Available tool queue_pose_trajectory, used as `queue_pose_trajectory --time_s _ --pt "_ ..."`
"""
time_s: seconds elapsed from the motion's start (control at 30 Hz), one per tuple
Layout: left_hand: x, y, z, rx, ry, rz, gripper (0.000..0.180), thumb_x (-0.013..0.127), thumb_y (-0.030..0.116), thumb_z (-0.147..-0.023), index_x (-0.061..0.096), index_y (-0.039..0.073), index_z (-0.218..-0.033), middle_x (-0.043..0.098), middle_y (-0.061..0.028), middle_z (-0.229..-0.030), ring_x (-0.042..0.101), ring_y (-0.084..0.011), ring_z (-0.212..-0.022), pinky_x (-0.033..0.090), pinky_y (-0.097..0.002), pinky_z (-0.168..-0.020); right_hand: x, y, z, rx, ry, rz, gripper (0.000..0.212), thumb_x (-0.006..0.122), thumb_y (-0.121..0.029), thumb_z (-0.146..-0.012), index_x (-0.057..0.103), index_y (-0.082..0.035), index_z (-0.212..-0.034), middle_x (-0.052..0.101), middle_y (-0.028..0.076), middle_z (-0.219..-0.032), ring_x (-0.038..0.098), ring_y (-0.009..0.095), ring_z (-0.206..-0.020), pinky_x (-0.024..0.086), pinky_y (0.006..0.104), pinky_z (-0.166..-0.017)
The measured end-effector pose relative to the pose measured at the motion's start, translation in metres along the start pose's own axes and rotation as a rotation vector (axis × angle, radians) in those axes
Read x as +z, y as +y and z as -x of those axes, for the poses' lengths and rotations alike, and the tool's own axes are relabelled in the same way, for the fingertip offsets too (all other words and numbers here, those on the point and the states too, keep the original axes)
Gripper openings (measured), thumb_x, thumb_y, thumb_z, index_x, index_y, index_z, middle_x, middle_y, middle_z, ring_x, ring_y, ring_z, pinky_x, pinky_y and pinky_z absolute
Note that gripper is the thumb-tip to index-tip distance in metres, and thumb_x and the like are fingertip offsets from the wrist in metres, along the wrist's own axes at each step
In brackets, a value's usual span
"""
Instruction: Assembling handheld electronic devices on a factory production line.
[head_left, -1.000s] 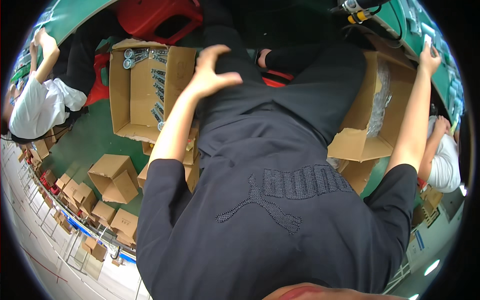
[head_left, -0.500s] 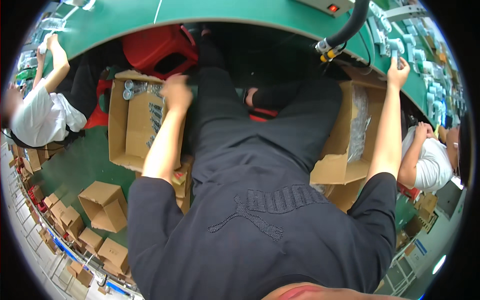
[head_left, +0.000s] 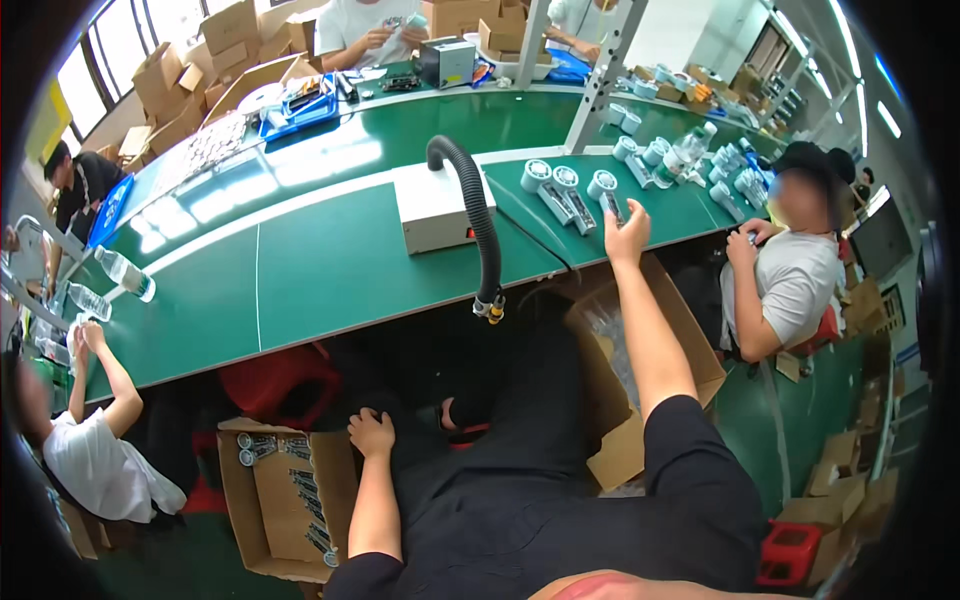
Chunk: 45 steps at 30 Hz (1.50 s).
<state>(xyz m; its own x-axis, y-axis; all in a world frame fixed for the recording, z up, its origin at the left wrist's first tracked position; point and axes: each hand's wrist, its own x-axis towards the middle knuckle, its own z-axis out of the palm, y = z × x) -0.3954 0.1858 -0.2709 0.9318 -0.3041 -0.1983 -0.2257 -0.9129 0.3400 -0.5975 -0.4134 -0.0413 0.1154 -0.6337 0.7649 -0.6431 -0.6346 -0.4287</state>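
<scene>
Here, hands split between the cardboard box [head_left: 285, 490] and the tabletop [head_left: 330, 265].
Left hand [head_left: 371, 433] rested closed, empty, beside the box; earlier it hovered open above. Right hand [head_left: 627, 222] reached over the tabletop, seemingly pinching a small grey device [head_left: 612, 205], likely light, rigid plastic, best gripped by its sides.

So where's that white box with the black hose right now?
In the head view, the white box sits mid-table on the green workbench, left of the round white parts near the person's raised right hand.
</scene>
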Motion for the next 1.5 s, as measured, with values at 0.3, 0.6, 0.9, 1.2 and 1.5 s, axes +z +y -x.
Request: queue_pose_trajectory --time_s 0.3,0.6,0.9,1.2,1.5 --pt "-0.005 0.007 -0.020 -0.011 -0.166 -0.130 0.042 0.071 0.042 -0.095 0.061 0.014 -0.125 0.054 -0.0169 -0.132 0.054 -0.0414 -0.125 0.048 -0.0560 -0.104 -0.066 -0.058 0.180 -0.083 -0.025 -0.399 0.005 0.066 -0.005 -0.095 0.062 -0.005 -0.098 0.059 0.013 -0.092 0.060 0.029 -0.084 0.050 0.0398 -0.078" --pt "0.021 0.017 -0.030 -0.163 -0.187 -0.030 0.038 0.068 0.045 -0.099 0.064 0.019 -0.126 0.052 -0.0177 -0.142 0.051 -0.0440 -0.132 0.046 -0.0580 -0.106 -0.071 -0.032 0.234 0.376 -0.638 -0.241 0.013 0.073 -0.015 -0.090 0.072 -0.007 -0.100 0.069 0.011 -0.081 0.069 0.032 -0.083 0.054 0.0442 -0.076" --pt "0.017 0.016 -0.025 -0.328 -0.226 -0.080 0.108 0.086 0.067 -0.072 0.037 0.023 -0.158 0.051 -0.0214 -0.151 0.055 -0.0471 -0.133 0.046 -0.0584 -0.112 -0.062 -0.025 0.240 0.425 -0.604 -0.329 0.015 0.073 -0.016 -0.090 0.071 -0.006 -0.101 0.069 0.013 -0.079 0.070 0.030 -0.076 0.055 0.0416 -0.073" --pt "0.015 0.009 -0.034 -0.350 -0.391 0.003 0.128 0.088 0.068 -0.068 0.024 0.011 -0.163 0.042 -0.0288 -0.159 0.047 -0.0480 -0.145 0.042 -0.0552 -0.120 -0.068 -0.023 0.241 0.498 -0.618 -0.338 0.016 0.072 -0.016 -0.091 0.071 -0.005 -0.102 0.070 0.012 -0.081 0.070 0.029 -0.078 0.054 0.0405 -0.074" --pt "0.029 -0.001 -0.031 -0.373 -0.354 0.131 0.120 0.088 0.063 -0.072 0.029 0.006 -0.159 0.049 -0.0307 -0.155 0.053 -0.0465 -0.141 0.045 -0.0524 -0.117 -0.049 -0.017 0.246 0.428 -0.590 -0.327 0.013 0.071 -0.016 -0.092 0.074 -0.008 -0.101 0.074 0.014 -0.087 0.073 0.031 -0.083 0.057 0.0395 -0.078"
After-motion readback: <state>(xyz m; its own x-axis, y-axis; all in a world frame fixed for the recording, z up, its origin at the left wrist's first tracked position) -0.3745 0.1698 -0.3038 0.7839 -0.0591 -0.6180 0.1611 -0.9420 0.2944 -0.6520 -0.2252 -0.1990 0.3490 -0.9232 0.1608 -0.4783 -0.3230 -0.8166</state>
